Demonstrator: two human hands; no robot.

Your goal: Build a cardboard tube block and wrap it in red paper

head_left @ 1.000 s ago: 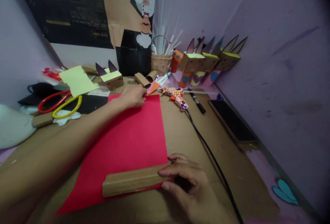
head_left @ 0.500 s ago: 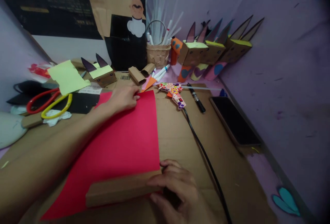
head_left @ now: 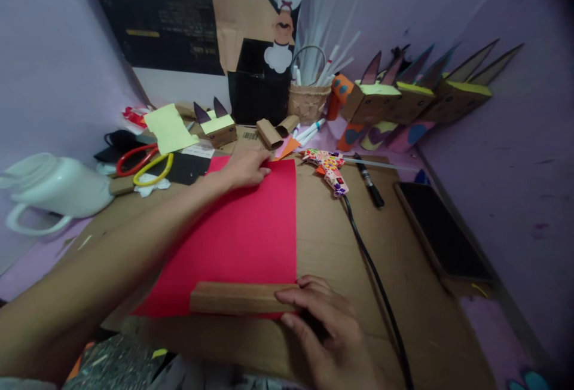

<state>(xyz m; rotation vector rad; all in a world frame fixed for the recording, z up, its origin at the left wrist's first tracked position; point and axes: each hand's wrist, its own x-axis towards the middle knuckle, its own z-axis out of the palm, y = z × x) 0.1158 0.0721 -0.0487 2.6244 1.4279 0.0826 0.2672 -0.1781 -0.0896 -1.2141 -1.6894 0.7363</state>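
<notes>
A sheet of red paper lies flat on brown cardboard. My left hand rests on its far edge, fingers partly bent and pressed down, holding nothing. Along the near edge of the sheet lies a long folded cardboard tube, roughly parallel to that edge. My right hand grips the tube's right end, with the thumb on the near side and the fingers over the top and far side. The tube's right end is hidden by these fingers.
Right of the paper lie a flowered glue gun with a black cord, a black marker and a phone. Scissors and a white jug are at left. Cardboard animal figures stand behind, by a basket.
The camera view has shifted, so the scene sits further right and the jug shows more. The tube lies straighter along the near paper edge; both hands keep their places.
</notes>
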